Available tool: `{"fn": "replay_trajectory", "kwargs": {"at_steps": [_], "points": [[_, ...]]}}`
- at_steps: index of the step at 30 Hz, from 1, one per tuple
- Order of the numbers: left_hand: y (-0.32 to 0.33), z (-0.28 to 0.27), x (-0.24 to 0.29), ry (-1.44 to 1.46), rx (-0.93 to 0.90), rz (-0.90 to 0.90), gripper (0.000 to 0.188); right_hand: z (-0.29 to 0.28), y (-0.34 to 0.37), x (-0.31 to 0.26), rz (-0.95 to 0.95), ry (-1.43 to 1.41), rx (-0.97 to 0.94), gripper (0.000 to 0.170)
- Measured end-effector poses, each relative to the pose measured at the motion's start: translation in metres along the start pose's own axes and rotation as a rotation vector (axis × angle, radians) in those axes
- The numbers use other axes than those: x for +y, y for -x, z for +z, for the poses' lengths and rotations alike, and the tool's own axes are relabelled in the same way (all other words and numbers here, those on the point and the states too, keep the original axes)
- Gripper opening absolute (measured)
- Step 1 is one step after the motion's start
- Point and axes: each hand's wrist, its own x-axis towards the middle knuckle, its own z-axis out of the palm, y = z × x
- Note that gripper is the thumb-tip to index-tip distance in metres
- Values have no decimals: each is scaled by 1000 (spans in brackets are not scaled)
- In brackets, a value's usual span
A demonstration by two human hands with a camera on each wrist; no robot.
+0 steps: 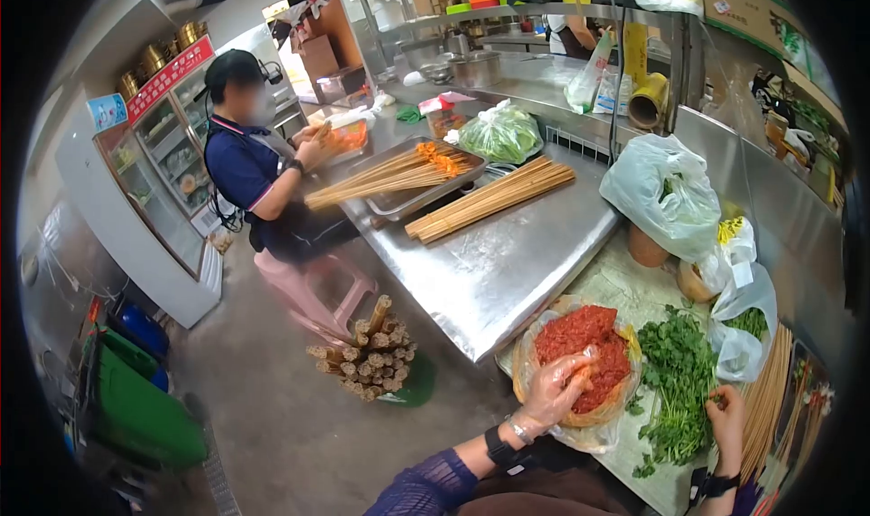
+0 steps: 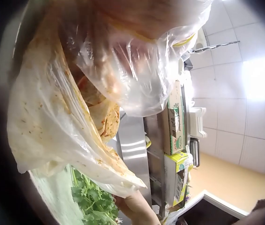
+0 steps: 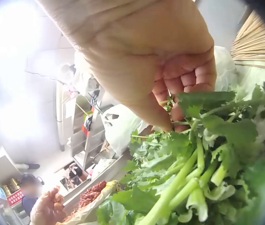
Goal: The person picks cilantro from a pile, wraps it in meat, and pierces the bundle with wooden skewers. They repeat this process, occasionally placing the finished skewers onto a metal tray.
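A plastic-lined bowl of red minced meat (image 1: pixel 580 339) stands on the lower worktop. The left hand (image 1: pixel 559 391), in a clear plastic glove, is over the meat with its fingers bent; whether they hold any meat cannot be told. In the left wrist view the glove (image 2: pixel 137 79) hides those fingers, beside the bowl's stained plastic liner (image 2: pixel 57 122). To the right of the bowl lies a heap of green coriander (image 1: pixel 680 380). The bare right hand (image 3: pixel 156 70) pinches a coriander sprig (image 3: pixel 170 104) between thumb and fingers, at the heap's right side.
Wooden skewers (image 1: pixel 770 398) lie right of the coriander, with plastic bags (image 1: pixel 666 194) behind it. On the steel table (image 1: pixel 489 267) are more skewers (image 1: pixel 494 199) and a tray (image 1: pixel 399 210). Another person (image 1: pixel 245 154) sits at its far left side. Bundled sticks (image 1: pixel 367 357) stand on the floor.
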Motion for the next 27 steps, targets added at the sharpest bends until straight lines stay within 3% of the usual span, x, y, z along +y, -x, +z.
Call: {"fn": "replay_trajectory", "kwargs": {"at_steps": [2, 5, 7, 8, 9, 10, 11, 12, 13, 14, 15, 17, 20, 24, 27], "points": [[-1, -1, 3, -60, -19, 20, 24, 2, 4, -10, 42, -105, 27, 16], [-5, 0, 20, -148, 8, 78, 21, -3, 0, -20, -72, 48, -87, 20], [4, 2, 1, 48, 37, -58, 26, -6, -5, -15, -208, 123, -94, 20], [5, -5, -11, -185, 10, 113, 28, -4, -14, -1, -295, 140, -48, 21], [5, -5, -2, -189, 9, 33, 27, -7, -22, -7, -264, 145, -86, 22], [1, 1, 8, -3, 43, -36, 25, -7, -38, -5, -310, 118, -89, 24], [4, 5, 7, 73, 81, -60, 24, -12, -48, -10, -121, 55, -157, 26], [3, 8, 4, 122, 119, -84, 23, -11, -69, 14, -280, 111, -123, 27], [2, 8, 2, 152, 106, -82, 22, -9, -85, 26, -208, 123, -139, 28], [1, 7, 0, 169, 109, -66, 22, -2, -95, 28, -41, -126, -141, 29], [2, 9, -2, 128, 127, -66, 21, -8, -102, 12, 120, -54, -221, 28], [4, 8, -1, 76, 160, -80, 23, -7, -113, 2, 276, -164, -200, 26], [4, 12, 4, -12, 161, -60, 23, -5, -125, 28, 289, -194, -154, 26], [2, 14, 12, -170, 150, -14, 25, -20, -87, 20, 31, -317, -299, 29], [2, 5, -2, -240, 168, 15, 25, -48, -50, 6, 79, -345, -229, 20]]}}
